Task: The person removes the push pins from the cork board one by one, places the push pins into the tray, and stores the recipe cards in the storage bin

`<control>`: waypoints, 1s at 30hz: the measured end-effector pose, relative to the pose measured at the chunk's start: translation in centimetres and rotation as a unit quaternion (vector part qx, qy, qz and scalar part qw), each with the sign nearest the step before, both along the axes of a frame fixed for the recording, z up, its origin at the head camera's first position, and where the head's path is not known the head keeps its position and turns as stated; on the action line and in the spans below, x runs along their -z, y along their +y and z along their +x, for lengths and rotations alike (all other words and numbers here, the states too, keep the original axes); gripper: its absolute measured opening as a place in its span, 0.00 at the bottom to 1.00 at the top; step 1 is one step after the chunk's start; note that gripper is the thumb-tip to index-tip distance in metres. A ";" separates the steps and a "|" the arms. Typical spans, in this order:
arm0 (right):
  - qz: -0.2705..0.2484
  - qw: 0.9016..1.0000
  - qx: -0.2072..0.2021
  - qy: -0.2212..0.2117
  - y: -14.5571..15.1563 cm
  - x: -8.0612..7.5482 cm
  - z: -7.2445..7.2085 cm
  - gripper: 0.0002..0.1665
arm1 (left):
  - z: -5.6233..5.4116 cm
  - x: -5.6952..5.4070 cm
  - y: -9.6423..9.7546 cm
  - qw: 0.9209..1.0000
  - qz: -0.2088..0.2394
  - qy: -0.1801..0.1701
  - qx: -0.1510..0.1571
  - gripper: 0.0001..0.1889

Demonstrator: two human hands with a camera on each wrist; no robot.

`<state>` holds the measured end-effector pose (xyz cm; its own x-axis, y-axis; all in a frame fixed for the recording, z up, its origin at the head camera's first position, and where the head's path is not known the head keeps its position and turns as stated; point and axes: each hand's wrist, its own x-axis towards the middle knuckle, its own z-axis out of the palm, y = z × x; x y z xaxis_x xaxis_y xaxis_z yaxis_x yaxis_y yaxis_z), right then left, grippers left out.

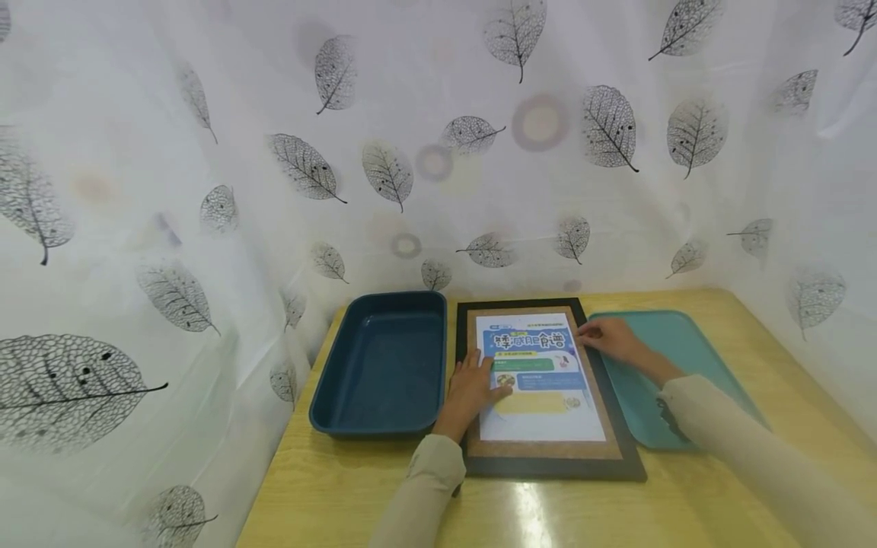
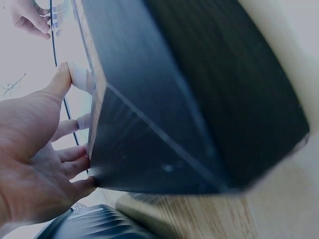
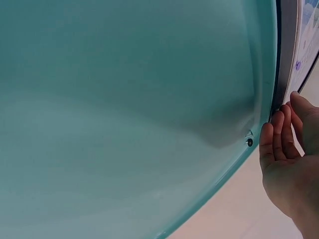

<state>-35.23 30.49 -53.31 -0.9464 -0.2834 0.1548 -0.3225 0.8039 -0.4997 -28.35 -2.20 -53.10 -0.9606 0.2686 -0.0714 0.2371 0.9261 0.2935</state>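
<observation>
A printed poster sheet point(image 1: 527, 426) with coloured blocks and Chinese characters lies on a cork board point(image 1: 534, 450) in a black frame point(image 1: 548, 467). The left hand point(image 1: 469, 387) rests on the sheet's left side, fingers extended and spread. From the left wrist view, the left hand point(image 2: 37, 149) reaches over the frame's edge point(image 2: 144, 134). At the sheet's upper right edge, the right hand point(image 1: 613, 340) brings its thumb and fingertips close together. In the right wrist view, the right hand point(image 3: 294, 149) is at the frame's side; anything between its fingertips is hidden.
A deep dark blue tray point(image 1: 441, 365) stands left of the board. To its right lies a shallow teal tray point(image 1: 674, 342), partly under the right forearm. A small dark-tipped piece point(image 3: 249, 142) sits near its rim. A leaf-print curtain point(image 1: 384, 228) hangs behind the wooden table point(image 1: 329, 487).
</observation>
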 end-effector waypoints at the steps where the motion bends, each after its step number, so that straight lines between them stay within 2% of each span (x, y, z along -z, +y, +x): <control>1: 0.001 1.000 -0.002 -0.003 0.0 0.0 0.0 0.13 | 0.0 0.1 0.0 1.000 -0.001 0.001 0.000 0.42; 7: -0.004 1.000 0.000 -0.018 -0.5 0.0 0.0 0.14 | -0.1 0.3 0.1 1.000 -0.005 0.003 0.000 0.42; 16: -0.010 1.000 -0.010 -0.019 -0.8 0.3 0.3 0.14 | 0.1 0.2 0.1 1.000 0.006 -0.003 -0.001 0.42; 25: -0.001 1.000 -0.008 -0.015 -1.2 0.7 0.8 0.13 | 0.2 0.0 0.0 1.000 0.004 -0.001 0.004 0.42; 30: -0.009 1.000 -0.008 -0.017 -1.6 0.3 1.1 0.13 | 0.4 -0.4 -0.1 1.000 0.004 -0.002 0.007 0.41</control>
<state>-34.10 28.92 -53.64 -0.9463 -0.2969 0.1282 -0.3187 0.7895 -0.5245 -27.99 -2.33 -52.72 -0.9563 0.2833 -0.0722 0.2496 0.9199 0.3025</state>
